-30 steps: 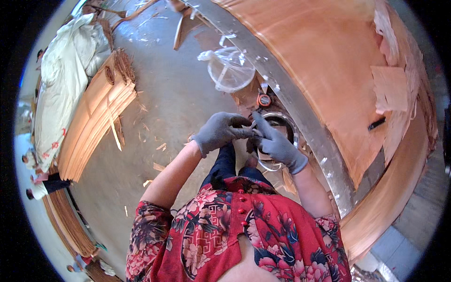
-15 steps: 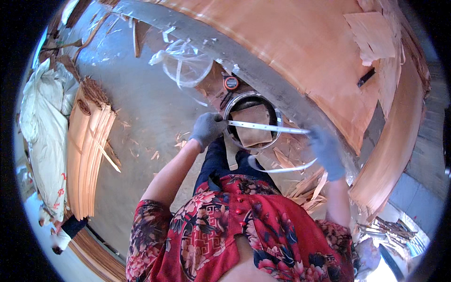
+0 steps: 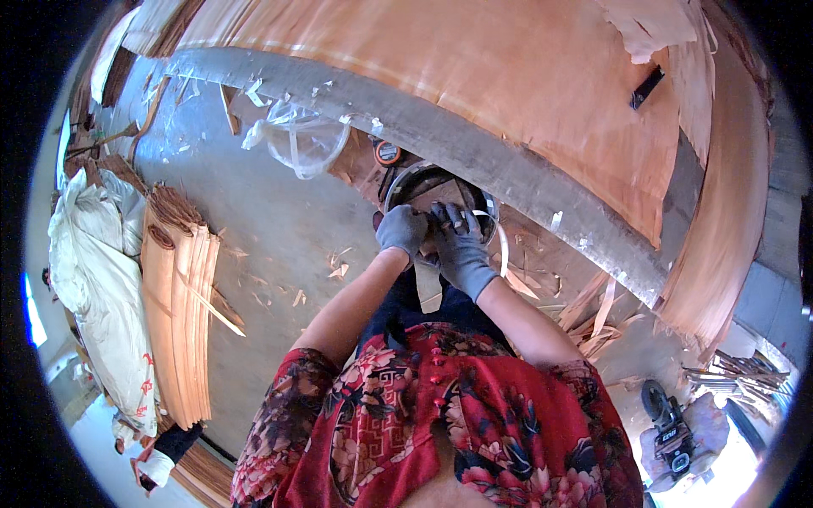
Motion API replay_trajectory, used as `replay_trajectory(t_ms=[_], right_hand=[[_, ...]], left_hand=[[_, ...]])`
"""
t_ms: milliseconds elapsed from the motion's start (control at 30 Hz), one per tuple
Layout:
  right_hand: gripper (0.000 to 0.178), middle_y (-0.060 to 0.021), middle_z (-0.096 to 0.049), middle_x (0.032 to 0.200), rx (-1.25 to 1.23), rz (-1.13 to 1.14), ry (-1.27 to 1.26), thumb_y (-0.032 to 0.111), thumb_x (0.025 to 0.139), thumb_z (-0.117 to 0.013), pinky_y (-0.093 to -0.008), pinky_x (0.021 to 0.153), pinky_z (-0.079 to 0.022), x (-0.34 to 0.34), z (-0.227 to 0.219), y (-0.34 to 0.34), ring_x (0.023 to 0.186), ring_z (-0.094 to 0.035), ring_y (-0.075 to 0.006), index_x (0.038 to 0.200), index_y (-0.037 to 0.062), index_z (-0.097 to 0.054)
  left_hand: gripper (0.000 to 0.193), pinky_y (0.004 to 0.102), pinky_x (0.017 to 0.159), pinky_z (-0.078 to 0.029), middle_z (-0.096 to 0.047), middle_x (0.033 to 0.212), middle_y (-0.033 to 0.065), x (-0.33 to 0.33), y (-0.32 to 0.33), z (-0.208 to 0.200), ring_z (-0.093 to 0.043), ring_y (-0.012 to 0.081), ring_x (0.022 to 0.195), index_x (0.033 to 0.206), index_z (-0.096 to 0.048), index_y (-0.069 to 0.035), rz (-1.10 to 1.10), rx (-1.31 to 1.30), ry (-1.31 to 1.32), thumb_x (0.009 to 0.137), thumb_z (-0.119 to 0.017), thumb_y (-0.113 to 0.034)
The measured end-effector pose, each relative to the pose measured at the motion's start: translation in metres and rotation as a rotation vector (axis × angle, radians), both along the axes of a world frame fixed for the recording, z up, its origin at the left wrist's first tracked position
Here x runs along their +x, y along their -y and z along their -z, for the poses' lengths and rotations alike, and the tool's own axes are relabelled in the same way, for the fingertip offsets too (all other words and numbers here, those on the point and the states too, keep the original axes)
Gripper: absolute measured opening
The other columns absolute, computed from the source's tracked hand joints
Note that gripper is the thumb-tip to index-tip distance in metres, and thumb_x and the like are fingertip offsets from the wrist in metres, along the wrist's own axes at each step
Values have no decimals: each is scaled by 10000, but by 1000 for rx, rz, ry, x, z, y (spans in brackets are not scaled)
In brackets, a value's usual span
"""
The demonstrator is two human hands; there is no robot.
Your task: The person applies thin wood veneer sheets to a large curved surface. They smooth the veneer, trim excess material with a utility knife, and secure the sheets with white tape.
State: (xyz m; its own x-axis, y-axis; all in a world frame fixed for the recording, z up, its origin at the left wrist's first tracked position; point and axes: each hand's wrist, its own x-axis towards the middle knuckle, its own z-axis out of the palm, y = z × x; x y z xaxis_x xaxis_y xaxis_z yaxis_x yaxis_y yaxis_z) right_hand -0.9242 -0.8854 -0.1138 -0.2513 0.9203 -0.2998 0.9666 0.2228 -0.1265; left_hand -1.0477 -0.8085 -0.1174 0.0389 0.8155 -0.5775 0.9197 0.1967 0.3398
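The person's left hand (image 3: 403, 230), in a grey glove, has its fingers curled in; the angle hides the fingertips, so one cannot tell what it grips. The right hand (image 3: 462, 252), gloved alike, lies just beside it with bent fingers reaching toward it, and whether those fingers are closed on anything cannot be told either. A narrow white strip (image 3: 504, 245) emerges by the right hand's fingers and curves down along that hand's outer side. A flat brownish piece (image 3: 427, 286) shows just below both hands, in front of the dark trousers (image 3: 394, 296).

Beyond the hands, partly covered by them, is a round container (image 3: 395, 188) with a brown sheet inside. Near its upper left lies an orange-and-black tape measure (image 3: 387, 152), and farther left a clear plastic bag (image 3: 309, 148). A broad wood sheet (image 3: 474, 93) covers the tabletop (image 3: 542, 186) behind its grey edge, with a black object (image 3: 648, 87) on top. Well to the left stands a stack of wood sheets (image 3: 176, 313) beside a white sack (image 3: 102, 279).
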Motion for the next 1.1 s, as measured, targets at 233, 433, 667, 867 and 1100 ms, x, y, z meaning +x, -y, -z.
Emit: replay_trajectory(t_ms=[233,433,667,867,1100], right_hand=[[789,-92,-245,1505,41,-97,119,578,817,-483,-516,1121,-20,10,4,3,1407,-139,-288,1414,87,-323],[870,-119,-213,1514,-15,-82,-7,598,805,-492,-524,1123,1,6,-1,0,1416,-104,-297,1419,16,-287],[833,-195,-364,1409,-173,-115,-409,444,756,-654,-491,1061,-244,-17,-83,-6,1305,-336,-334,1396,17,-332],[512,-162,-616,1147,-414,-244,-1308,250,830,-672,-362,901,-449,-29,-109,39,1041,-580,-203,1273,62,-497],[221,-146,-654,933,-460,329,-1299,181,846,-596,-358,786,-473,25,-121,117,832,-591,-202,997,21,-604]], left_hand=[[227,445,728,-495,-648,875,200,-76,17,-30,-626,380,831,880,-694,-78,51,348,134,805,-566,-249],[212,413,606,-501,-666,814,145,-395,60,-137,-640,337,711,812,-684,-89,8,571,-656,840,-535,-236],[166,397,590,-492,-646,712,147,-364,114,-154,-642,300,677,746,-670,-74,312,358,-605,756,-603,-226],[233,373,581,-512,-664,676,116,-108,113,-171,-667,232,593,854,-705,-92,368,-22,254,821,-602,-298],[244,401,521,-473,-629,636,131,-44,102,-171,-617,302,570,716,-674,-105,752,127,366,812,-620,-323]])
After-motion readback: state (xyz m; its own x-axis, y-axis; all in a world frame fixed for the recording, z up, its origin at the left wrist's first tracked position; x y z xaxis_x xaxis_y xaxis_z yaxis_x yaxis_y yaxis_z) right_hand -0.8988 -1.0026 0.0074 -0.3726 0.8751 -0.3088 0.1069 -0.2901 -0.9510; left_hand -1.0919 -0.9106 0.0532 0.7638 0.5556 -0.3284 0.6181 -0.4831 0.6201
